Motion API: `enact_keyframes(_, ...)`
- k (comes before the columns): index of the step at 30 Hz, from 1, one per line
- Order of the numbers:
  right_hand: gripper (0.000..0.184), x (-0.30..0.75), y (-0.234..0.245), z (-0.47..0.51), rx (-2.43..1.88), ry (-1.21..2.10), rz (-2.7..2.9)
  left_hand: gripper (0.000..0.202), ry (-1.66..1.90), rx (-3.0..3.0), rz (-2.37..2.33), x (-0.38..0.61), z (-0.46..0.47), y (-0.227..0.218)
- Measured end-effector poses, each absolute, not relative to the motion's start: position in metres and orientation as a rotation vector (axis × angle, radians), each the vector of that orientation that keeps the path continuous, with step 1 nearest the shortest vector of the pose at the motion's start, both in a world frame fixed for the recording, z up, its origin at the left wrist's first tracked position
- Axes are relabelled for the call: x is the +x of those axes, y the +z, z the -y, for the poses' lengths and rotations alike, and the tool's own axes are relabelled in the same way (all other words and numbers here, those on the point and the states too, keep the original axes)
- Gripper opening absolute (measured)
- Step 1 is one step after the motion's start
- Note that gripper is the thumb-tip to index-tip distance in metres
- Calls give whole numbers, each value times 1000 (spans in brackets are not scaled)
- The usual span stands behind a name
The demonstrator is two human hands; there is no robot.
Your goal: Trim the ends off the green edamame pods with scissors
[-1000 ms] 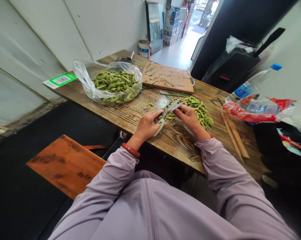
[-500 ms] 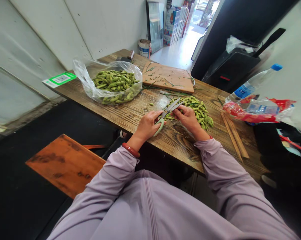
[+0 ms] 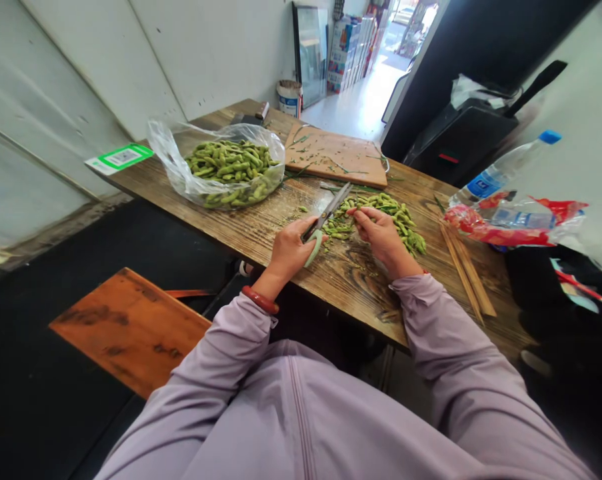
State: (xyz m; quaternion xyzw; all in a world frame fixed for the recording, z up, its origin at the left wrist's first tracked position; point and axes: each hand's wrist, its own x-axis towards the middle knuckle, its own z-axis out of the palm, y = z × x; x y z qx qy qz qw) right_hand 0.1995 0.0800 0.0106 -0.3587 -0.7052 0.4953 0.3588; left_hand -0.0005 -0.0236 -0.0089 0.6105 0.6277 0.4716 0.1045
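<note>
My left hand [image 3: 291, 248] is closed round the pale green handles of a pair of scissors [image 3: 332, 208], whose blades lie together and point away over the table. Close to the blades, my right hand [image 3: 378, 235] pinches what looks like a small edamame pod, mostly hidden by the fingertips. Behind and beneath that hand lies a heap of loose edamame pods [image 3: 403, 219], with trimmed bits scattered about it. Farther left, a clear plastic bag [image 3: 168, 157] stands open, holding many edamame pods [image 3: 231, 160].
A wooden cutting board [image 3: 341, 155] with green scraps lies at the back of the wooden table [image 3: 251, 230]. On the right are wooden sticks [image 3: 463, 270], a plastic bottle [image 3: 503, 170] and red-and-clear packaging [image 3: 505, 223]. An orange-brown stool [image 3: 135, 327] stands at lower left.
The scissor blades have come together from slightly apart, and the scissors have drawn a little left, away from my right hand. My right hand keeps its pinch.
</note>
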Motion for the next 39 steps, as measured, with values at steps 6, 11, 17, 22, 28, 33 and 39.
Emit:
enact_keyframes(6,43,201,17,-78,-834,1659,1417,46,1416,1810,-1825,-1,23,-9)
enact_keyframes(11,38,200,21,-75,-822,1720,1298,46,1459,1796,-1772,-2,21,-11)
enact_keyframes(17,45,198,21,-75,-809,1676,1304,47,1437,1824,-1728,-1,22,-12)
enact_keyframes(22,47,197,18,-76,-821,1596,1356,51,1361,1864,-1685,0,24,-10)
enact_keyframes(28,43,193,13,-74,-791,1393,1603,51,1366,1881,-1647,0,24,-9)
enact_keyframes(33,37,192,8,-77,-686,1175,1819,52,1352,1874,-1657,1,25,-8)
enact_keyframes(39,32,195,3,-80,-694,1045,1928,51,1348,1891,-1656,0,25,-9)
